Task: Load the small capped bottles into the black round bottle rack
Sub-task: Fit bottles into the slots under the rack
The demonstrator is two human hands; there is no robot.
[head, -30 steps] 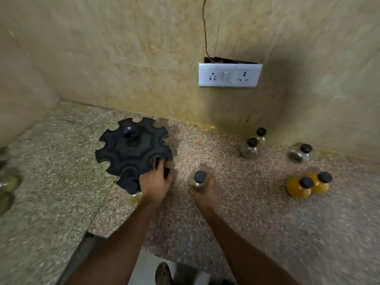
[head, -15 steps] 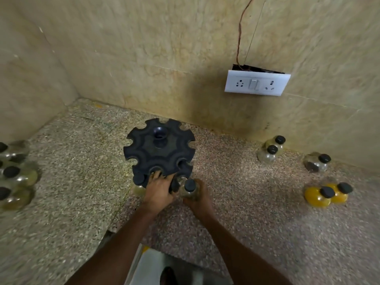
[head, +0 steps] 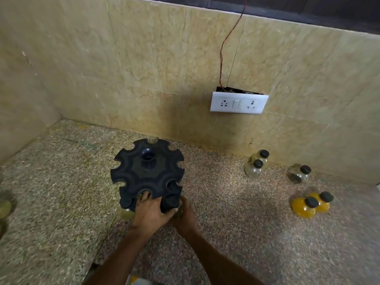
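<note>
The black round bottle rack (head: 141, 171) stands on the speckled stone counter (head: 226, 223), its notched top facing me. My left hand (head: 149, 212) grips the rack's near edge. My right hand (head: 185, 217) is closed on a small black-capped bottle (head: 171, 201) that sits in a near-right notch of the rack. Another capped bottle (head: 125, 203) hangs in the near-left notch. Loose bottles stand to the right: two clear ones (head: 256, 166) by the wall, one dark-filled (head: 299, 174), and two yellow ones (head: 310, 205).
A tiled wall (head: 164, 79) rises behind the counter with a white socket plate (head: 238, 102) and a loose wire (head: 223, 48) above it. A side wall closes the left. More bottles (head: 4, 207) are blurred at the left edge. The counter's front edge lies below my arms.
My right hand carried the capped bottle left to the rack and set it into a near notch. My left hand stayed on the rack's edge. The camera tilted up.
</note>
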